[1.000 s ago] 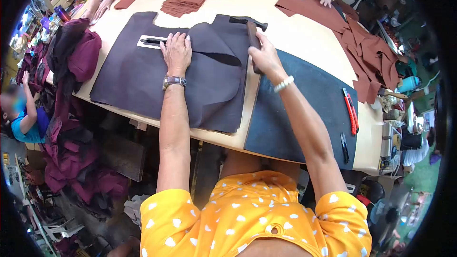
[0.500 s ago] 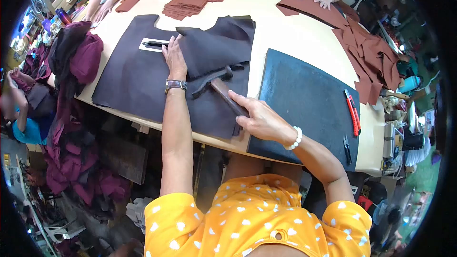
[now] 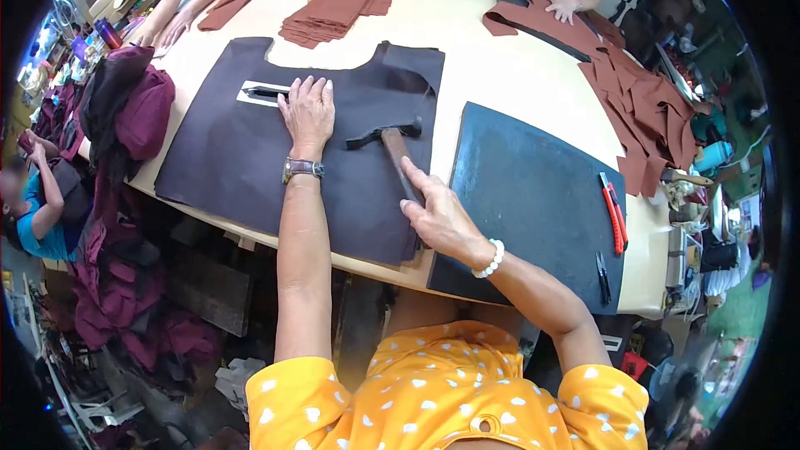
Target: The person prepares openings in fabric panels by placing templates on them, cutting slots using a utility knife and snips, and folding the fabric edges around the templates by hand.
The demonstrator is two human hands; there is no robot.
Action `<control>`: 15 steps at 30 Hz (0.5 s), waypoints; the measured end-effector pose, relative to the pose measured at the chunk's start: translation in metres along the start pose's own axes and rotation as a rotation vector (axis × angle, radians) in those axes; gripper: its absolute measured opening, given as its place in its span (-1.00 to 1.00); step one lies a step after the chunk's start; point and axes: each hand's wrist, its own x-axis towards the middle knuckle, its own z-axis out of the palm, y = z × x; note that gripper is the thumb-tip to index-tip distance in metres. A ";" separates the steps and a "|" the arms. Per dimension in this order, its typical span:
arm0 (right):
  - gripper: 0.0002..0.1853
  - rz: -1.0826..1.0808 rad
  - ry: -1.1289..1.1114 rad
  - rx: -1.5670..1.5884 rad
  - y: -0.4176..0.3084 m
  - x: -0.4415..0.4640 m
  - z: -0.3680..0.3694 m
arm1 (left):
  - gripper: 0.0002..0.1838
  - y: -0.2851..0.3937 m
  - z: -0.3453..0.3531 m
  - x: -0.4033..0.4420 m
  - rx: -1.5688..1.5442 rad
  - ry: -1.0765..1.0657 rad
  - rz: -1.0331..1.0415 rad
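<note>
Dark fabric pieces (image 3: 225, 142) lie stacked on the pale table, their top layer flat. My left hand (image 3: 307, 117) rests palm down on the stack with its fingers stretched out. Its fingertips are beside a white card (image 3: 252, 100) that has a dark pen-like tool (image 3: 268, 92) on it. My right hand (image 3: 442, 215) is closed around the wooden handle of a hammer (image 3: 395, 150). The dark metal head is over the right part of the stack, close to the fabric; whether it touches cannot be made out.
Right of the stack lies a black mat (image 3: 525, 208) bearing a red cutter (image 3: 613, 212) and small black snips (image 3: 602, 277). Rust-brown fabric (image 3: 333, 12) lies at the back and right. Co-workers' hands are at the far edge. Maroon cloth (image 3: 146, 108) hangs at the left.
The folded-over top layer now lies flat. My right hand has brought the hammer left and down from the stack's right edge onto its right part. My left hand stays on the fabric.
</note>
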 end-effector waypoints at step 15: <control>-0.47 -0.129 0.315 -0.404 -0.001 0.073 0.006 | -0.66 -0.015 0.006 0.007 0.188 0.134 0.255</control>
